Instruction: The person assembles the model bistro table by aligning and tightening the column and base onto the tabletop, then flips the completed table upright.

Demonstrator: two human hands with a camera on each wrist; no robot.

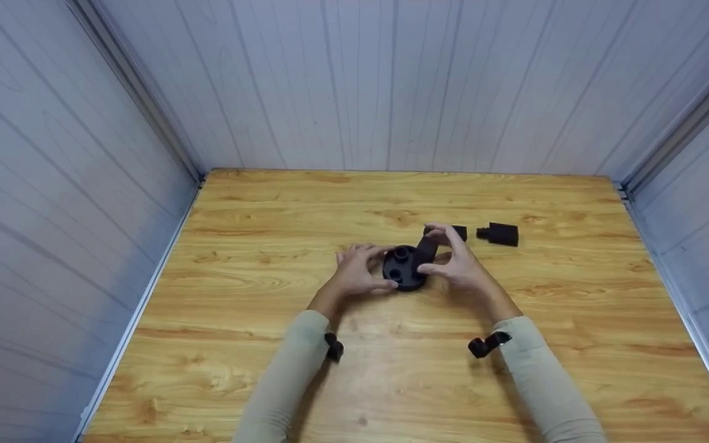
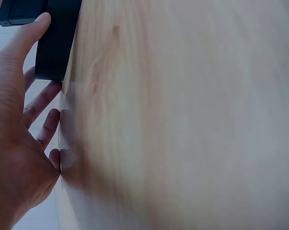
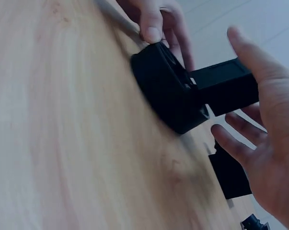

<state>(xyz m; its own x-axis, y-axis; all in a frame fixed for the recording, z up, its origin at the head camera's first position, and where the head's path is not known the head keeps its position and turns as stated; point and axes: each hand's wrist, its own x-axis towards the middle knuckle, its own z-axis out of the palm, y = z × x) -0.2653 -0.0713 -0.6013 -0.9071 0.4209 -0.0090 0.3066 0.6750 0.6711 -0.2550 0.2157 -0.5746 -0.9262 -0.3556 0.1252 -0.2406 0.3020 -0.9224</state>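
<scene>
A round black base point(image 1: 408, 281) with short round sockets on its top lies on the wooden table. My left hand point(image 1: 353, 272) holds its left side, with the thumb point(image 3: 153, 29) against the rim. On the base's right side stands a black rectangular block point(image 3: 225, 86), whose lower end meets the base; whether it is seated in a socket is hidden. My right hand point(image 1: 464, 266) grips this block between thumb and fingers. Part of the base also shows beside the left thumb in the left wrist view.
Two more black blocks lie beyond the right hand: one with a narrow stepped plug point(image 1: 502, 234), another partly hidden block point(image 1: 460, 232) behind the fingers. Pale panelled walls point(image 1: 354, 86) enclose the wooden table point(image 1: 256, 369) at the back and both sides.
</scene>
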